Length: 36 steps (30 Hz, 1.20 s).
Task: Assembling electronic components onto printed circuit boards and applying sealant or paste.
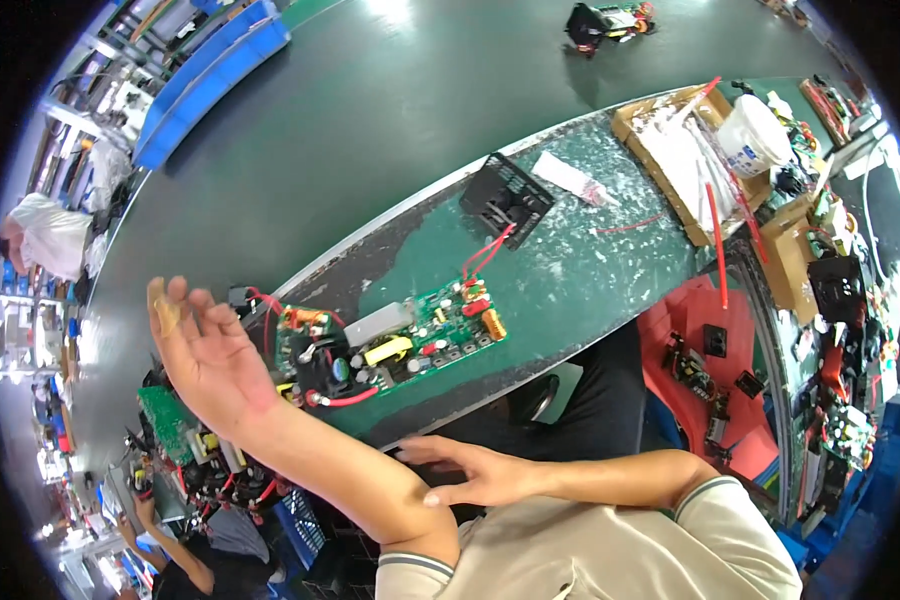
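My left hand (208, 355) is raised over the left end of the bench, palm up and fingers loosely spread, holding nothing. A yellowish patch covers part of one finger. Beside it on the bench lies a green circuit board (440, 325) with a silver block, yellow coils, black parts and red wires. My right hand (485, 475) reaches across to the crook of my left arm, its fingers stretched out and empty; whether the thumb touches the arm I cannot tell. Beyond the board sits a black vented housing (505, 195), with red wires running toward the board.
A white tube (570, 178) and a white-smeared cardboard tray (625, 130) lie farther right, near a white bucket (755, 135). More boards (170, 425) crowd the left end. A red bin (660, 320) stands at right, a blue bin (210, 85) far left. Other people (50, 235) are at left.
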Available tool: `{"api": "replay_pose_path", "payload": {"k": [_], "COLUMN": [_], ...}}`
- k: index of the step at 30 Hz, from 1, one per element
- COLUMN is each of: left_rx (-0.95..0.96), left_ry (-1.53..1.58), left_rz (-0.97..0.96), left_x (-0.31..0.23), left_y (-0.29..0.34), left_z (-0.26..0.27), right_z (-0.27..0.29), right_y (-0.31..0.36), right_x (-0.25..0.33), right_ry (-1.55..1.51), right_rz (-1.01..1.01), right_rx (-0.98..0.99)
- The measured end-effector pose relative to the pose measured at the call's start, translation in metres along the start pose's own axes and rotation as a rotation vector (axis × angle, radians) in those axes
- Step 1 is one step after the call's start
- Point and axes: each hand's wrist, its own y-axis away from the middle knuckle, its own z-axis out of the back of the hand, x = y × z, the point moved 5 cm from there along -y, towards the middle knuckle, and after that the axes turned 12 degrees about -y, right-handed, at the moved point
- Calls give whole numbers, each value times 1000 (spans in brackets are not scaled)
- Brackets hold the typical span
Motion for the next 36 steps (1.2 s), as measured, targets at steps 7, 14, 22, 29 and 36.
{"api": "replay_pose_path", "payload": {"k": [7, 14, 22, 29, 36], "left_rx": [9, 345, 202, 138, 501], "left_ry": [-124, 67, 94, 145, -793], "left_rz": [62, 451, 321, 219, -3], "left_x": [12, 59, 75, 71, 68], "left_y": [9, 157, 143, 149, 107], "left_z": [5, -4, -12, -18, -38], "right_z": [44, 148, 64, 38, 35], "right_y": [6, 10, -27, -23, -39], "right_x": [132, 235, 176, 136, 181], "right_ry": [690, 1127, 767, 445, 994], "right_rz": [272, 517, 479, 387, 582], "right_rx": [-165, -944, -590, -493, -537]}}
